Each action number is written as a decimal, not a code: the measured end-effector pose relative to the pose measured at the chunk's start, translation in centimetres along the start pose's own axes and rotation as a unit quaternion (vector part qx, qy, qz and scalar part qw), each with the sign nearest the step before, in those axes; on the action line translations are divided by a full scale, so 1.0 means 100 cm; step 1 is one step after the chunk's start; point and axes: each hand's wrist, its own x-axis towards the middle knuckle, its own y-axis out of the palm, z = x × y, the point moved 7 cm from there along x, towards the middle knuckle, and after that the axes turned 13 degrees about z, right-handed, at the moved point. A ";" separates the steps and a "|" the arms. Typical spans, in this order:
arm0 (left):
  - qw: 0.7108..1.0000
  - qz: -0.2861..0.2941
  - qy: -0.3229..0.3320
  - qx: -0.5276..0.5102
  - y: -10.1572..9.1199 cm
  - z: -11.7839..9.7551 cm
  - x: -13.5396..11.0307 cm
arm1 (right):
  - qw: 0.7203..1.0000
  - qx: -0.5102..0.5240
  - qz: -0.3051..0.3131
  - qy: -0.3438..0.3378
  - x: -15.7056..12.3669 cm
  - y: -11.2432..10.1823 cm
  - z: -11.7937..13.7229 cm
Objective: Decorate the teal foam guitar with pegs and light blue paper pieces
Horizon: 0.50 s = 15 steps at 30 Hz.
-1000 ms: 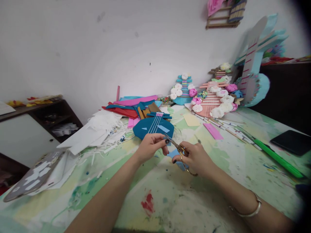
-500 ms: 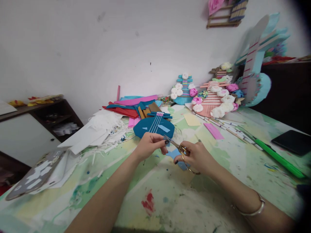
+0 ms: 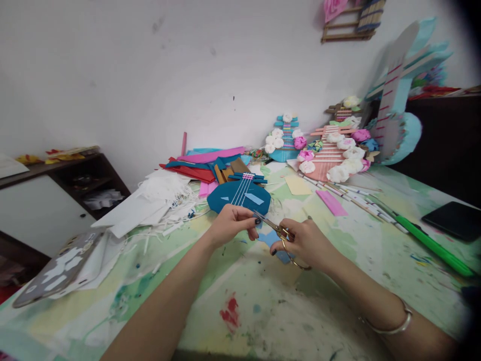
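My right hand (image 3: 304, 243) has its fingers in the gold handles of a pair of scissors (image 3: 278, 228), whose blades point left toward my left fingertips. My left hand (image 3: 235, 224) is closed in a pinch at the blade tips; whatever it pinches is too small or hidden to make out. Just behind it lies a dark blue paper lute shape (image 3: 225, 189) with white strings and a pink-banded neck. A light blue strip (image 3: 254, 199) rests on its face. Under the scissors, light blue paper (image 3: 269, 237) lies on the table, partly covered by my right hand.
White paper strips (image 3: 131, 205) and a phone (image 3: 56, 268) are at left. Coloured paper (image 3: 210, 158) is piled behind. Flower-trimmed lute crafts (image 3: 287, 140) stand against the wall. At right are pencils (image 3: 361, 200), a green cutter (image 3: 432, 243) and a black phone (image 3: 454, 220).
The view has shifted very slightly. Both hands and the scissors keep nearly the same place at the lute shape's front edge.
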 end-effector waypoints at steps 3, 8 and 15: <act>1.000 0.004 -0.005 -0.004 0.000 0.001 -0.001 | 1.000 -0.005 0.001 -0.002 0.000 0.001 -0.001; 1.000 0.013 -0.010 -0.012 -0.001 0.003 -0.001 | 1.000 -0.014 0.003 0.001 0.000 0.002 -0.003; 0.999 0.029 -0.022 -0.027 -0.002 0.006 0.000 | 1.000 -0.025 0.010 -0.002 0.001 0.001 -0.002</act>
